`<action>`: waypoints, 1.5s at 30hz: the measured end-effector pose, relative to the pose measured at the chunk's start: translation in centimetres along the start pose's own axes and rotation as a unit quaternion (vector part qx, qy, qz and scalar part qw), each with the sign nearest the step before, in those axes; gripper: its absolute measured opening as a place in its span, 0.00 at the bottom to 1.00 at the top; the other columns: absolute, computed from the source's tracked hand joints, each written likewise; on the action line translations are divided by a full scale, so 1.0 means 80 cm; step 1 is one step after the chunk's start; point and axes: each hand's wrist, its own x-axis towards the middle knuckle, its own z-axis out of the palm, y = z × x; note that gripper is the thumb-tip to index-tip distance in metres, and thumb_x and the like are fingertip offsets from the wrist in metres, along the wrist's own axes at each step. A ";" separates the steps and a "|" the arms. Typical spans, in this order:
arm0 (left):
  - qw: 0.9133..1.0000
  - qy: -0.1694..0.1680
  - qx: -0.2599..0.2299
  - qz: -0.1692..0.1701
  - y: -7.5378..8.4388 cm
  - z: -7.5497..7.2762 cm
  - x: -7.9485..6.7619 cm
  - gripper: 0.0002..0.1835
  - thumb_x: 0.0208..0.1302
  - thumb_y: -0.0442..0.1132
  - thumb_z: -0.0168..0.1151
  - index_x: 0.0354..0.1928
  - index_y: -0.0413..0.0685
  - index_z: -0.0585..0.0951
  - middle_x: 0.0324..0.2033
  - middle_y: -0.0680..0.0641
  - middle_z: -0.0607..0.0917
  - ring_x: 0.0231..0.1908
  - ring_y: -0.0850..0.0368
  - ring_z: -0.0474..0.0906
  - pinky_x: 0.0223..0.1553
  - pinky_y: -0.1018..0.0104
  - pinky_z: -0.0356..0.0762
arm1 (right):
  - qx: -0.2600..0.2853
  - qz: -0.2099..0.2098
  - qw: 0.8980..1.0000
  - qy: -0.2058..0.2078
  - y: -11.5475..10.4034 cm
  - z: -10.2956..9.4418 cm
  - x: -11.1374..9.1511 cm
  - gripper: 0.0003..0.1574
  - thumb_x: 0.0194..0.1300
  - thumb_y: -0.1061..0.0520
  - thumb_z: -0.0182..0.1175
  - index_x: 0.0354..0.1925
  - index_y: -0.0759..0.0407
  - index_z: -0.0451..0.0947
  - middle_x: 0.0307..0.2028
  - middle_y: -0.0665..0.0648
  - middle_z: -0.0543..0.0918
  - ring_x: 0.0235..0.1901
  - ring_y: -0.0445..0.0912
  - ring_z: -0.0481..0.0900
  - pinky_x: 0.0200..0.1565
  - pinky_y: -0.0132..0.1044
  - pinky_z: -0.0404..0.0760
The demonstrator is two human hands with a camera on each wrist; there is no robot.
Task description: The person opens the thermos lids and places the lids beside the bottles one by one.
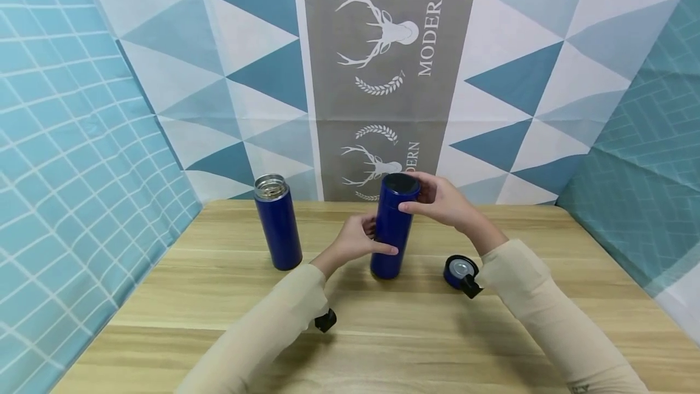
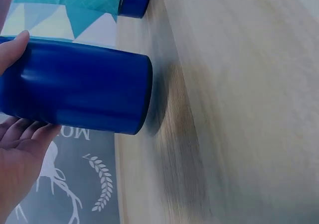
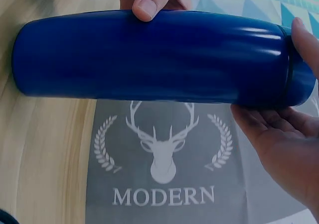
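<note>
A dark blue thermos flask (image 1: 391,227) with a black-topped lid (image 1: 401,184) is held nearly upright at the middle of the table. My left hand (image 1: 352,239) grips its body from the left, thumb across the near side. Up at the lid, my right hand (image 1: 445,199) holds from the right, thumb in front and fingers behind. In the left wrist view the flask's base (image 2: 134,94) is close over the wood. The right wrist view shows a thin seam between lid and body (image 3: 149,59), with the right thumb near it.
To the left stands a second blue flask (image 1: 280,230), lidless, its steel mouth showing. A blue and black cap (image 1: 459,272) lies by the right sleeve. Some black part (image 1: 325,320) pokes out from beside the left sleeve, mostly hidden. Patterned cloth (image 1: 383,78) hangs behind the table.
</note>
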 end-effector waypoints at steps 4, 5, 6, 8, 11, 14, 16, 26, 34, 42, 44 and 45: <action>1.000 -0.019 0.011 -0.002 0.005 -0.003 -0.012 0.38 0.44 0.40 0.78 0.60 0.43 0.75 0.56 0.44 0.82 0.57 0.49 0.79 0.61 0.54 0.76 | 0.024 0.000 1.000 -0.011 -0.005 0.006 -0.004 0.39 0.62 0.58 0.65 0.68 0.58 0.62 0.60 0.65 0.76 0.54 0.52 0.80 0.55 0.40 0.82; 1.000 -0.023 0.011 -0.002 0.006 -0.004 -0.015 0.38 0.44 0.40 0.78 0.61 0.43 0.75 0.56 0.44 0.82 0.58 0.48 0.79 0.61 0.54 0.76 | 0.029 -0.003 0.999 -0.014 -0.007 0.007 -0.006 0.40 0.62 0.58 0.65 0.68 0.58 0.62 0.61 0.66 0.76 0.55 0.52 0.80 0.56 0.41 0.82; 1.000 -0.028 0.009 -0.002 0.007 -0.004 -0.017 0.38 0.44 0.40 0.78 0.61 0.43 0.75 0.57 0.44 0.82 0.58 0.48 0.79 0.62 0.54 0.76 | 0.034 -0.007 0.999 -0.016 -0.009 0.009 -0.007 0.40 0.62 0.58 0.65 0.68 0.58 0.62 0.61 0.67 0.75 0.56 0.52 0.79 0.57 0.41 0.81; 0.999 -0.037 0.004 0.000 0.009 -0.006 -0.022 0.38 0.45 0.39 0.78 0.62 0.43 0.74 0.57 0.43 0.82 0.58 0.48 0.79 0.62 0.54 0.76 | 0.051 -0.014 0.998 -0.020 -0.013 0.012 -0.009 0.40 0.61 0.59 0.66 0.68 0.59 0.62 0.63 0.69 0.73 0.56 0.48 0.79 0.57 0.38 0.81; 0.999 -0.047 -0.004 0.008 0.013 -0.010 -0.031 0.38 0.45 0.37 0.77 0.62 0.43 0.74 0.57 0.43 0.82 0.58 0.48 0.79 0.62 0.54 0.76 | 0.082 -0.019 0.996 -0.026 -0.019 0.017 -0.012 0.42 0.60 0.61 0.66 0.69 0.59 0.62 0.63 0.70 0.71 0.54 0.40 0.80 0.56 0.34 0.81; 0.998 -0.058 -0.009 0.011 0.018 -0.011 -0.040 0.38 0.46 0.37 0.77 0.62 0.44 0.74 0.56 0.44 0.83 0.57 0.50 0.80 0.61 0.56 0.77 | 0.107 -0.015 0.994 -0.025 -0.024 0.021 -0.013 0.42 0.59 0.62 0.66 0.69 0.59 0.62 0.63 0.68 0.72 0.53 0.36 0.80 0.55 0.32 0.80; 0.997 -0.068 -0.015 0.010 0.021 -0.011 -0.045 0.37 0.46 0.36 0.76 0.62 0.44 0.74 0.55 0.44 0.83 0.56 0.51 0.80 0.61 0.56 0.77 | 0.119 -0.015 0.992 -0.025 -0.026 0.023 -0.016 0.42 0.59 0.62 0.66 0.68 0.59 0.62 0.63 0.66 0.74 0.53 0.37 0.80 0.55 0.32 0.80; 0.996 -0.082 0.006 0.031 0.023 -0.018 -0.074 0.39 0.47 0.36 0.76 0.64 0.42 0.72 0.57 0.42 0.81 0.57 0.48 0.79 0.61 0.55 0.77 | 0.131 -0.050 0.989 -0.053 -0.037 0.039 -0.033 0.45 0.55 0.61 0.70 0.68 0.62 0.62 0.61 0.70 0.74 0.53 0.42 0.81 0.55 0.40 0.83; 0.997 -0.079 -0.006 0.015 0.011 -0.020 -0.087 0.39 0.46 0.36 0.77 0.63 0.42 0.72 0.57 0.42 0.81 0.57 0.48 0.79 0.62 0.54 0.76 | 0.128 -0.050 0.989 -0.059 -0.033 0.051 -0.038 0.45 0.55 0.59 0.71 0.67 0.61 0.63 0.62 0.68 0.73 0.57 0.49 0.80 0.56 0.39 0.82; 0.997 -0.077 -0.014 0.030 0.004 -0.019 -0.094 0.39 0.44 0.35 0.77 0.62 0.40 0.73 0.56 0.41 0.82 0.56 0.49 0.80 0.60 0.57 0.78 | 0.123 -0.055 0.989 -0.058 -0.030 0.061 -0.038 0.45 0.54 0.58 0.72 0.67 0.61 0.64 0.61 0.67 0.75 0.55 0.43 0.81 0.56 0.34 0.81; 0.996 -0.077 -0.015 0.032 0.003 -0.019 -0.095 0.39 0.44 0.35 0.77 0.62 0.41 0.73 0.55 0.41 0.83 0.55 0.50 0.81 0.60 0.59 0.78 | 0.127 -0.062 0.988 -0.060 -0.030 0.062 -0.037 0.45 0.54 0.59 0.71 0.67 0.62 0.64 0.61 0.68 0.75 0.54 0.40 0.81 0.56 0.33 0.81; 0.996 -0.077 -0.015 0.034 0.003 -0.020 -0.095 0.38 0.45 0.35 0.77 0.62 0.41 0.73 0.55 0.41 0.83 0.55 0.50 0.81 0.59 0.59 0.78 | 0.129 -0.066 0.988 -0.061 -0.030 0.063 -0.037 0.45 0.54 0.59 0.71 0.67 0.62 0.64 0.60 0.68 0.75 0.54 0.40 0.81 0.56 0.33 0.81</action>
